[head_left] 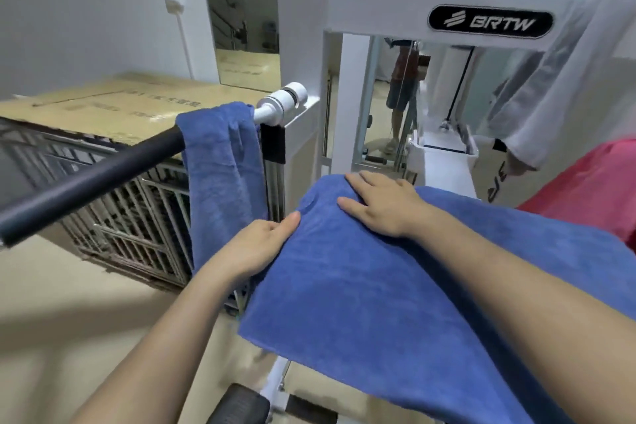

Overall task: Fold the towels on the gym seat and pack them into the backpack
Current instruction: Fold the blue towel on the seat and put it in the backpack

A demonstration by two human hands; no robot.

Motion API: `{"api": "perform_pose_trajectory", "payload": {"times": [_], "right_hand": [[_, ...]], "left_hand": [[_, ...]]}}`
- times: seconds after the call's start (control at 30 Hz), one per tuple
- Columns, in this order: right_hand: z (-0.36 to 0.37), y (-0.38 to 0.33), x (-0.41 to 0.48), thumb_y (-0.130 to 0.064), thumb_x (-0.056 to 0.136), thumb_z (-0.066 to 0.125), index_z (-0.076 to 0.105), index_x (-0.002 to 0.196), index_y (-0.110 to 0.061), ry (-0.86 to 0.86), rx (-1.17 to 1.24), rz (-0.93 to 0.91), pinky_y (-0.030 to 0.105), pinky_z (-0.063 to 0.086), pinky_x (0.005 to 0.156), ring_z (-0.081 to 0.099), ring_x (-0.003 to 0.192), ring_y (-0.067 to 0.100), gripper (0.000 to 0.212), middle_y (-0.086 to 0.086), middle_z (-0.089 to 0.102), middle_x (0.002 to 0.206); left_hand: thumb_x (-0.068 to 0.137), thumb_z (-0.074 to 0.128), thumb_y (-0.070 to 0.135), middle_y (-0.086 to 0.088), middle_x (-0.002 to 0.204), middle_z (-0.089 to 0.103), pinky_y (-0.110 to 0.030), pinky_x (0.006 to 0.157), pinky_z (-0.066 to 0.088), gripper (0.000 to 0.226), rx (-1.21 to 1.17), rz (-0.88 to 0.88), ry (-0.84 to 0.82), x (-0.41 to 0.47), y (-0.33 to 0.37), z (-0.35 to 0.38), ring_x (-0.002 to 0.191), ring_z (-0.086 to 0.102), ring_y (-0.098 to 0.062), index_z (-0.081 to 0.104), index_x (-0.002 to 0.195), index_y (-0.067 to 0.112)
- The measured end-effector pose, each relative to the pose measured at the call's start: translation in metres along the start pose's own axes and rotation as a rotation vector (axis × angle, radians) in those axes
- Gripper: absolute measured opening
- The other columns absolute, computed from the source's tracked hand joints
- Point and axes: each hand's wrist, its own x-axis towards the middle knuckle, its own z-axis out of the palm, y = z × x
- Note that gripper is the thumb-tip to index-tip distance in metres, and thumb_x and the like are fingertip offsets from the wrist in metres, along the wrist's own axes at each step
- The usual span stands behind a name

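A large blue towel (395, 286) lies spread over the gym seat, which it hides. My right hand (382, 203) rests flat on its far left corner, fingers straight. My left hand (258, 244) holds the towel's left edge, thumb on top and fingers tucked under the cloth. A second blue towel (223, 175) hangs over the machine's black handle bar (89, 182). A white towel (564, 79) drapes over the white frame at the upper right. Pink fabric (592, 189) lies at the right edge. No backpack is in view.
The white gym machine frame (378, 7) stands straight ahead with a mirror behind it. A metal cage (130, 217) topped with cardboard sits at the left. A black pad (237, 406) shows at the bottom. Beige floor lies below left.
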Motion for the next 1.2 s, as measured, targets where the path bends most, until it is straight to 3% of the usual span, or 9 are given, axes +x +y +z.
{"api": "perform_pose_trajectory", "payload": {"times": [0.1,0.3,0.5,0.57,0.67,0.77,0.87,1.07,1.2], "right_hand": [[0.001,-0.009,0.012,-0.067,0.091,0.017,0.016,0.151,-0.033,0.022,0.003,-0.025,0.048,0.024,0.109,0.029,0.140,0.021,0.069,-0.002,0.033,0.152],[-0.010,-0.040,0.034,-0.068,0.090,0.021,0.054,0.120,-0.037,0.056,0.132,0.084,0.048,0.035,0.094,0.051,0.118,0.025,0.054,-0.002,0.059,0.125],[-0.043,-0.049,0.065,-0.058,0.085,0.057,0.069,0.114,-0.017,-0.209,0.265,0.153,0.032,0.044,0.089,0.059,0.107,0.022,0.051,0.000,0.063,0.115],[-0.051,-0.049,0.075,-0.038,0.080,0.072,0.074,0.102,-0.015,-0.219,0.396,0.155,0.032,0.050,0.084,0.062,0.096,0.022,0.032,-0.001,0.068,0.101],[-0.056,-0.060,0.083,-0.008,0.076,0.075,0.073,0.096,-0.006,-0.198,0.515,0.141,0.038,0.057,0.080,0.064,0.081,0.026,0.020,0.007,0.069,0.085],[-0.069,-0.057,0.085,-0.005,0.075,0.073,0.074,0.093,-0.010,-0.136,0.489,0.087,0.033,0.057,0.073,0.064,0.079,0.022,0.018,0.004,0.069,0.082],[-0.099,-0.029,0.069,-0.003,0.079,0.066,0.072,0.082,-0.014,-0.034,0.660,0.070,0.024,0.037,0.056,0.050,0.067,0.013,0.013,0.000,0.064,0.077],[-0.121,0.062,-0.004,0.027,0.077,0.038,0.060,0.088,-0.001,0.160,1.148,0.044,0.025,0.053,0.064,0.061,0.077,0.021,0.037,0.013,0.061,0.081],[-0.103,0.124,-0.056,0.023,0.082,0.038,0.050,0.072,-0.009,0.347,1.268,0.197,0.022,0.048,0.051,0.063,0.056,0.013,0.036,0.008,0.056,0.064]], "left_hand": [[0.090,0.051,0.058,0.009,0.063,0.060,-0.027,0.062,0.042,0.049,-0.037,0.047,0.128,-0.014,-0.008,-0.005,0.063,0.056,-0.012,0.058,0.063,0.017],[0.095,0.054,0.037,0.004,0.062,0.047,-0.030,0.060,0.032,0.040,-0.363,0.021,0.403,-0.009,-0.035,0.002,0.065,0.042,-0.017,0.050,0.063,0.013],[0.096,0.045,0.053,0.003,0.103,0.074,-0.031,0.091,0.050,0.046,-0.596,-0.204,-0.204,-0.034,-0.051,0.002,0.099,0.069,-0.014,0.074,0.104,0.018],[0.089,0.053,0.056,-0.004,0.096,0.075,-0.028,0.079,0.053,0.048,-0.569,-0.222,-0.330,-0.041,-0.061,0.000,0.087,0.070,-0.016,0.075,0.100,0.016],[0.083,0.072,0.034,-0.009,0.104,0.072,-0.027,0.074,0.052,0.030,-0.709,-0.133,-0.283,-0.045,-0.074,-0.004,0.089,0.069,-0.019,0.075,0.100,0.010],[0.077,0.069,0.019,-0.016,0.117,0.068,-0.029,0.075,0.056,0.035,-1.022,-0.066,-0.175,-0.053,-0.076,-0.014,0.098,0.069,-0.024,0.072,0.110,0.009],[0.075,0.072,0.016,-0.021,0.123,0.063,-0.034,0.084,0.055,0.048,-1.116,0.104,-0.142,-0.066,-0.049,-0.025,0.104,0.065,-0.029,0.062,0.120,0.004],[0.069,0.068,0.008,-0.014,0.097,0.067,-0.032,0.072,0.054,0.044,-1.032,0.508,-0.366,-0.091,0.060,-0.006,0.082,0.065,-0.026,0.059,0.112,0.007],[0.073,0.072,0.007,-0.005,0.075,0.057,-0.033,0.055,0.050,0.033,-0.662,0.592,-0.503,-0.103,0.118,0.053,0.059,0.054,-0.022,0.059,0.099,0.022]]}}
